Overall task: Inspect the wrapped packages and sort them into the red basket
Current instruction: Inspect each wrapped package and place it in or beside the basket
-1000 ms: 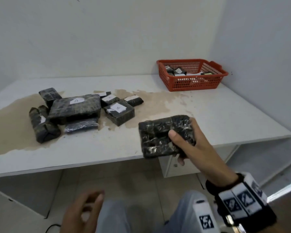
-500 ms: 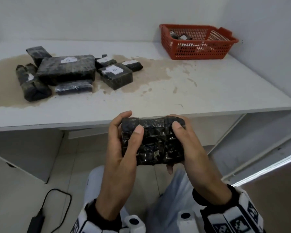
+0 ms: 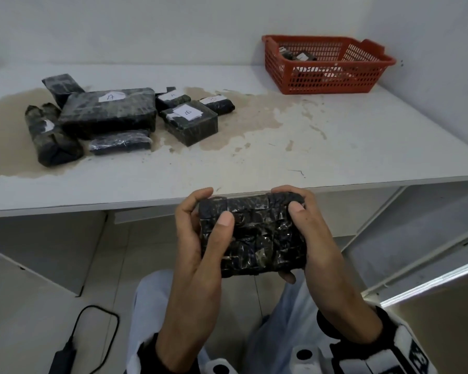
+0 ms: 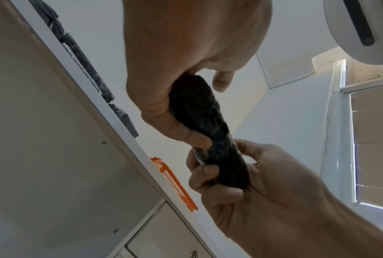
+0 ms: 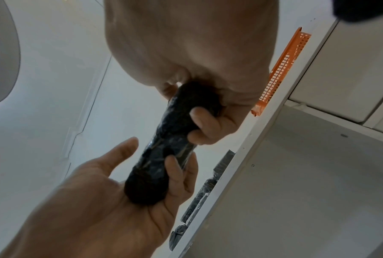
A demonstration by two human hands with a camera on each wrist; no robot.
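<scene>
Two hands, left hand and right hand, grip a black wrapped package by its ends, just off the front edge of the white table. More wrapped packages cluster near the table's left edge; the red basket sits at its far right corner.

Left wrist view: the left hand's fingers curl under the package, thumb on its other face.

Right wrist view: the right hand's fingers wrap its upper end.
</scene>
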